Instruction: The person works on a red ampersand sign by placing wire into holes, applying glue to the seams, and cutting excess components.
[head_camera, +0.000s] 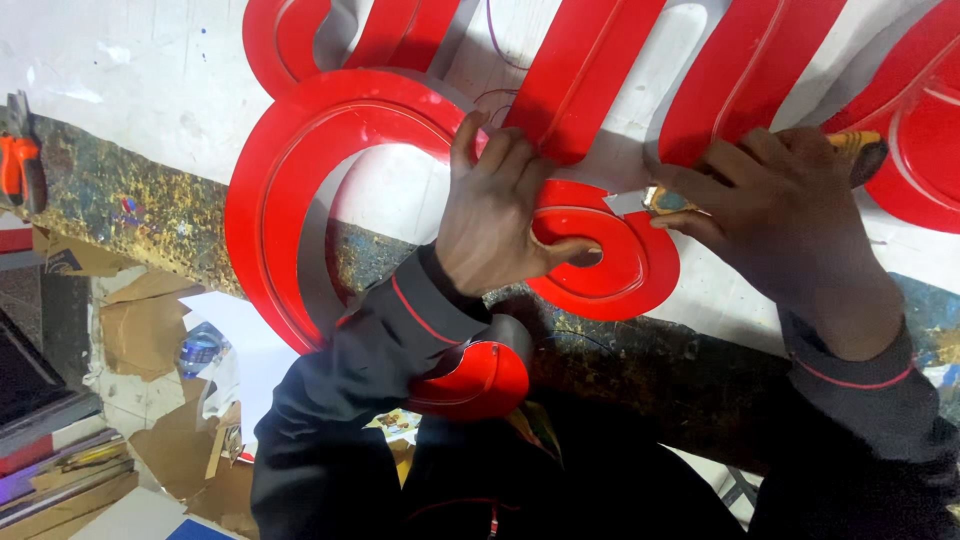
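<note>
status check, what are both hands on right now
Left hand pressed flat on red sign letter, thumb at the curl. Right hand grips yellow-handled tool at the letter's edge. Nothing in the way.

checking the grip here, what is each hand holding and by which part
Right hand grips a yellow-handled tool by its handle. Left hand holds nothing; it presses flat on the red letter curl.
</note>
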